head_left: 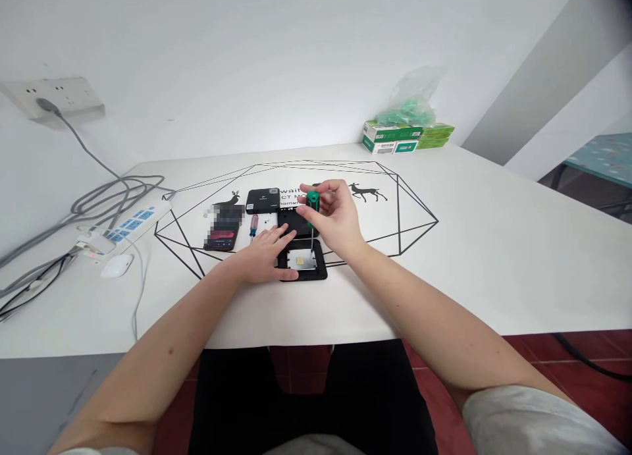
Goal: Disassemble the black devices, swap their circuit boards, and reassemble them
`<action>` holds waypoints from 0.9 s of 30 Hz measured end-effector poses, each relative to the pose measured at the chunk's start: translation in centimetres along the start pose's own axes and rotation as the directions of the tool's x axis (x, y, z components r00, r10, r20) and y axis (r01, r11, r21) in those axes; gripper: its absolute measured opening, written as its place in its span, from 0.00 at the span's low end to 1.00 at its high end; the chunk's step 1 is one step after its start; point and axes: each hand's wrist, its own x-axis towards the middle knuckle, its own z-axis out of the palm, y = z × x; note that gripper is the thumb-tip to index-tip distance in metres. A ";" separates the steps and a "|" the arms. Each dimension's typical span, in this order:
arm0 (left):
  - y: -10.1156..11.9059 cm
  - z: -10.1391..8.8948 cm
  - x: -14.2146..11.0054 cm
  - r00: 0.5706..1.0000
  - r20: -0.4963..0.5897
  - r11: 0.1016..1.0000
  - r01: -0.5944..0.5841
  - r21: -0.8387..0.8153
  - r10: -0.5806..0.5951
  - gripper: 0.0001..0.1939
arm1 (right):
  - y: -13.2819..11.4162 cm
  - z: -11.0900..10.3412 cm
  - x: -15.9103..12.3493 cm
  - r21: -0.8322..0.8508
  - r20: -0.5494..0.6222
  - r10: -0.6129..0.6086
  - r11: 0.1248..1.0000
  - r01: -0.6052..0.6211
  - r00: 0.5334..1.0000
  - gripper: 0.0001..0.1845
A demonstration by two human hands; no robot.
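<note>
Around the work, a phone, a black box and a small screwdriver with a clear reddish handle lie near the left hand. Farther off sit a white power strip with looping grey cables, and cardboard boxes under a crinkled plastic bag. The left hand, spread and gripping nothing, hides the left edge of a square black plastic case on the smooth white table. The right hand pinches a ridged green screwdriver, fingers closed round its handle, thin shaft upright, tip at the right side of the case's shiny metal plate.
</note>
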 end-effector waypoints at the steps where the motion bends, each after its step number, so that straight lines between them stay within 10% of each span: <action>1: 0.0 0.0 0.0 1.000 -0.004 1.000 -0.002 -0.003 0.002 0.58 | 0.1 0.1 -0.1 0.004 0.000 0.001 1.000 -0.001 1.000 0.26; 17: -0.2 0.0 0.0 1.000 -0.003 1.000 -0.007 -0.009 0.007 0.57 | 0.0 -1.0 0.4 -0.369 -0.048 -0.368 0.871 0.326 0.929 0.15; 27: -0.1 0.0 0.0 1.000 0.018 1.000 0.007 0.006 -0.007 0.58 | -0.1 -0.7 0.6 -0.270 -0.176 -0.092 0.962 0.042 0.980 0.15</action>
